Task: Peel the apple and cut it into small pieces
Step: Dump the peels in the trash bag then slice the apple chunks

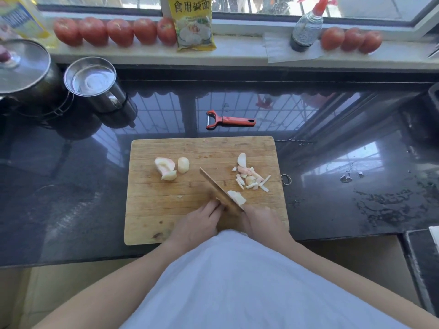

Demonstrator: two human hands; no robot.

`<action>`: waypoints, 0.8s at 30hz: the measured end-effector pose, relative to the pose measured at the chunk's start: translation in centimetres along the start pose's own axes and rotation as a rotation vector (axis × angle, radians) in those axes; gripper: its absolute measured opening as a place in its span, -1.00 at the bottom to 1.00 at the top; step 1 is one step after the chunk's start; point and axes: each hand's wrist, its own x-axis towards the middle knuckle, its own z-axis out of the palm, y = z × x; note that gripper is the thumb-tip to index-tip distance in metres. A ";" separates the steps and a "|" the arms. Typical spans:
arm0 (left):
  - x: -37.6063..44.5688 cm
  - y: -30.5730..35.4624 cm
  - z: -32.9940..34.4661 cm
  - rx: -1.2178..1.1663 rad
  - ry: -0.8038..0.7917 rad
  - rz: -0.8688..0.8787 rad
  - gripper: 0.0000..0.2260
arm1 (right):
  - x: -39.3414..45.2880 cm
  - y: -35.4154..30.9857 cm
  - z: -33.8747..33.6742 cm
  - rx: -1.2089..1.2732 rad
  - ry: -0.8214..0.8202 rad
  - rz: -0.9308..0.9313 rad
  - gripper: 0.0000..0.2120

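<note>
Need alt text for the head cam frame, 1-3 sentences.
Seen from above, a person's right hand grips a knife on a wooden cutting board, with an apple slice against the blade and the left hand beside it. Small cut apple pieces lie to the right, larger peeled apple chunks to the left. A red peeler rests on the dark countertop behind.

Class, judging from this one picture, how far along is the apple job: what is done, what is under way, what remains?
Done: peeling looks finished, since the peeler lies off the board, and small pieces sit at its right. Under way: the right hand holds the knife by a chunk, with the left hand beside the blade. Left: three larger chunks at the board's left remain uncut.
</note>
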 end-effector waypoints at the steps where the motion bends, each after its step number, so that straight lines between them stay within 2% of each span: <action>1: -0.1 -0.1 0.1 -0.023 -0.010 -0.018 -0.36 | -0.5 0.2 -0.4 0.027 0.030 -0.008 -0.85; 3: -0.3 -0.2 0.4 -0.041 -0.031 -0.041 -0.37 | -1.5 1.0 -1.0 0.062 0.063 -0.013 -0.76; 7: -0.1 -0.2 0.5 -0.008 -0.020 -0.056 -0.40 | -2.8 1.6 -1.0 -0.015 0.057 -0.023 -0.74; 10: 0.0 -0.4 0.5 -0.001 0.008 -0.016 -0.46 | -3.0 1.6 -1.0 -0.101 -0.062 0.000 -0.86; 13: 0.0 -0.4 0.4 0.029 -0.004 0.015 -0.38 | -3.2 1.6 -1.5 -0.118 -0.112 0.034 -0.91; 18: 0.1 -0.4 0.2 0.051 0.036 0.033 -0.36 | -4.0 1.6 -2.1 -0.152 -0.138 0.071 -0.78; 21: 0.1 -0.2 -0.3 0.022 -0.006 0.017 -0.34 | -4.8 1.9 -2.6 -0.175 -0.176 0.041 -0.73; 24: 0.1 -0.5 -0.2 -0.027 -0.035 -0.001 -0.34 | -4.2 1.7 -1.7 -0.163 -0.128 0.026 -0.75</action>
